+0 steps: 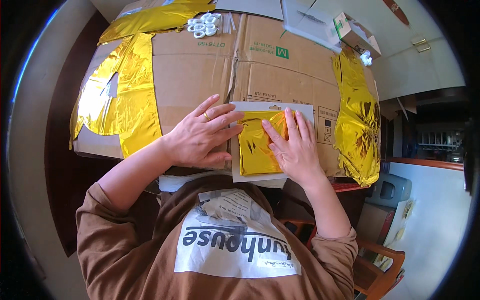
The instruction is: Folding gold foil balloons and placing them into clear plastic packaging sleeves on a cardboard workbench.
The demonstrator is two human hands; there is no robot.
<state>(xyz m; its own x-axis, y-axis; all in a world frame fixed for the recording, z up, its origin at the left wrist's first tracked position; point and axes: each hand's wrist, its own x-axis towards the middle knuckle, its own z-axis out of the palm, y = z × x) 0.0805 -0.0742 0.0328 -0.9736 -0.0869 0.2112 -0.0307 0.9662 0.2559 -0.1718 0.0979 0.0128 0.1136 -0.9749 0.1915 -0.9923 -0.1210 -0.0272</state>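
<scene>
A folded piece of gold foil lies on a white backing card near the front edge of a flattened brown cardboard sheet. My left hand rests flat beside the card's left edge, fingertips touching the foil's upper left corner, a ring on one finger. My right hand lies flat on the right half of the foil, fingers spread and pressing down. Neither hand grips anything.
Large gold foil pieces lie at the left and right of the cardboard, another at the back left. White plastic rings, a clear bag and a small box sit at the back. A wooden chair stands lower right.
</scene>
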